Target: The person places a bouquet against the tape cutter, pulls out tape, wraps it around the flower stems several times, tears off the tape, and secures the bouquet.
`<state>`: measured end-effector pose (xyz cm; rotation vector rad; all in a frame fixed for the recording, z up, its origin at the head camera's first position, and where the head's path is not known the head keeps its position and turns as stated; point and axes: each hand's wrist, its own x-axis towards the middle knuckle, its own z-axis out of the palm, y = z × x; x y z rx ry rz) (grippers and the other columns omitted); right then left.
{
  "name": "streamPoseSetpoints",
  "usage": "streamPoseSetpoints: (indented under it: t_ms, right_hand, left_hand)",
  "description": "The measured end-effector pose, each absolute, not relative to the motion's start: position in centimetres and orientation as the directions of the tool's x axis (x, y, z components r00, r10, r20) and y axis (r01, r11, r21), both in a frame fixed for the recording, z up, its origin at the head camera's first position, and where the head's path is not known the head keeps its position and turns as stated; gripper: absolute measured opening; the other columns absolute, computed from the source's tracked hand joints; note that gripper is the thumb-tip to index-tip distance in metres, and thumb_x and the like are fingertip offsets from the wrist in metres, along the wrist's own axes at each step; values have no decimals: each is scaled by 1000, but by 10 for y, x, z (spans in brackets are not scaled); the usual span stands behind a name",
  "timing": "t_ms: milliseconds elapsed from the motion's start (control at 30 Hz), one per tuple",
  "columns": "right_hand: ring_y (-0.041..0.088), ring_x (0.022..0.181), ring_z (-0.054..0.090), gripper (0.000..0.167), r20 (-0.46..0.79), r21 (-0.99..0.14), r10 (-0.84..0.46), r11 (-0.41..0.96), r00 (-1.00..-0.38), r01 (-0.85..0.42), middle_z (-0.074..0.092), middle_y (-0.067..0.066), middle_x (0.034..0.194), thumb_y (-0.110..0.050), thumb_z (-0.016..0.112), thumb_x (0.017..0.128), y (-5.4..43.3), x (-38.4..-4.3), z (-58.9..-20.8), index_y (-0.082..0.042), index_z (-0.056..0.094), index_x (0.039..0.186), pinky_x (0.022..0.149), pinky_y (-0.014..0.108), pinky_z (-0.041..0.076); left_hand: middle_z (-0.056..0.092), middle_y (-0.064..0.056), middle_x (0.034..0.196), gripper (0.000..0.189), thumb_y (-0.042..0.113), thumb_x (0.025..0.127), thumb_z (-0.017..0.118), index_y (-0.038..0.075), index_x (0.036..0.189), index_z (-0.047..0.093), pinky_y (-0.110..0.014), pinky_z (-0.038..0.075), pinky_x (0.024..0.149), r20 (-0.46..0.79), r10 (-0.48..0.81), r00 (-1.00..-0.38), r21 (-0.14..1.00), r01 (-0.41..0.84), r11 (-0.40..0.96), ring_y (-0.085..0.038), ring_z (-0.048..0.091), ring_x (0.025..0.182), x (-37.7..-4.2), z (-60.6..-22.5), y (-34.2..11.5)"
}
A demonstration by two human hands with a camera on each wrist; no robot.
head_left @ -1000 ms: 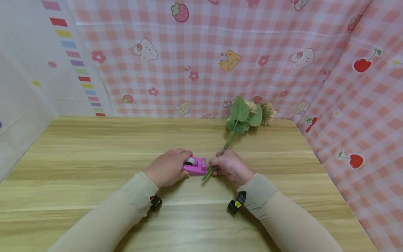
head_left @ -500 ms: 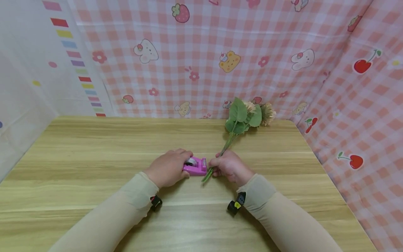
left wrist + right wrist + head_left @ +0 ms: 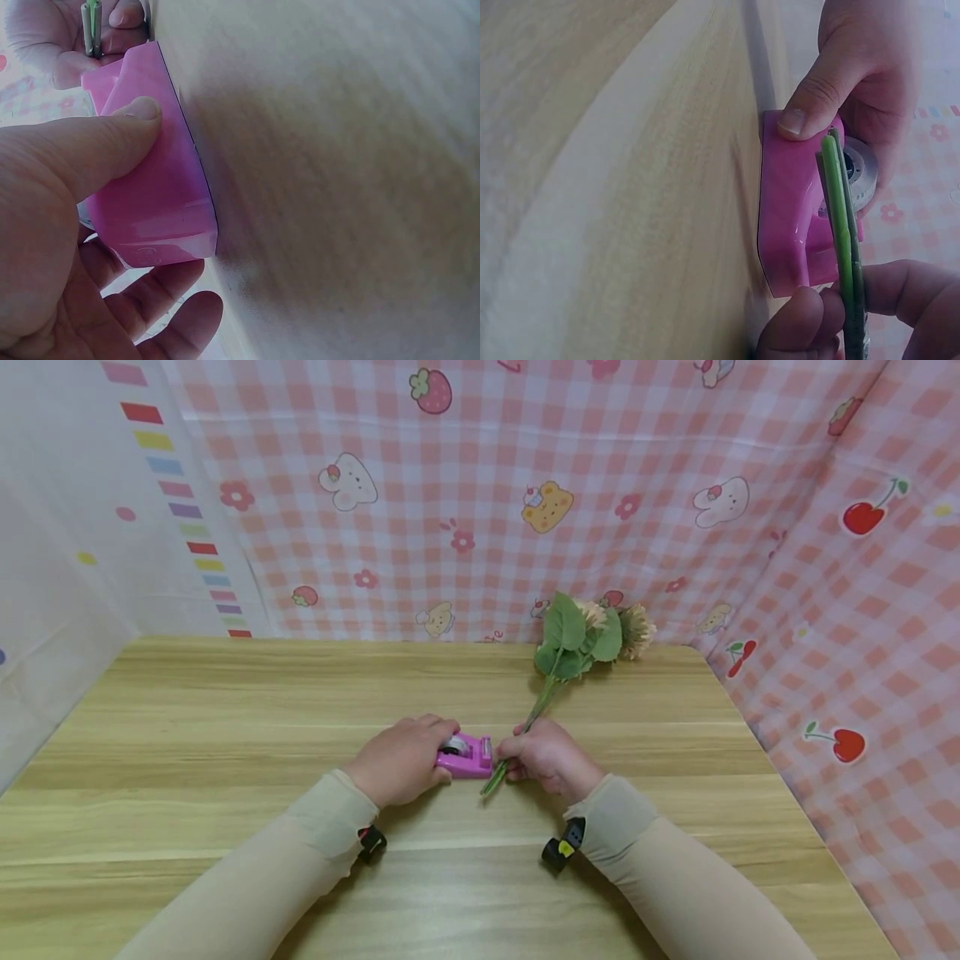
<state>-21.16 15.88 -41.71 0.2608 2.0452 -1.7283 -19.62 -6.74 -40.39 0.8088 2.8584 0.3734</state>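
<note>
My left hand point(image 3: 401, 760) grips a pink tape dispenser point(image 3: 468, 757) that stands on the wooden table. In the left wrist view the thumb presses along one side of the dispenser point(image 3: 161, 172), and other fingers reach round its far side. A roll of clear tape point(image 3: 862, 174) sits in it, best seen in the right wrist view. Just right of the dispenser, my right hand point(image 3: 551, 758) pinches the green stems point(image 3: 840, 217) of a small bunch of flowers point(image 3: 573, 635). The stem ends point down and left, close by the dispenser's cutter end; the leaves and pale blooms lean up and right.
The wooden table point(image 3: 225, 710) meets a pink checked cloth point(image 3: 450, 577) at the back. More cloth hangs at the right point(image 3: 862, 677) and a white one point(image 3: 67, 568) at the left. The blooms are close to the back cloth.
The leaves and blooms have shifted very slightly to the left. Both hands and the tape dispenser stay almost where they were.
</note>
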Motion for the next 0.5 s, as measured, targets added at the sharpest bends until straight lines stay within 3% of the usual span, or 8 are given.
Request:
streamPoseSetpoints:
  t_ms: [500]
  right_hand:
    - [12,57,61,29,-454,-879,-141,233,-880,417,63,4,66,6,69,86,159,-212,-416,-9,45,86,55,24,57]
  left_hand:
    - [53,-13,159,71,36,97,76,7,156,49,-52,44,122,-74,525,-848,277,489,827,-37,53,144,-195,-403,-67]
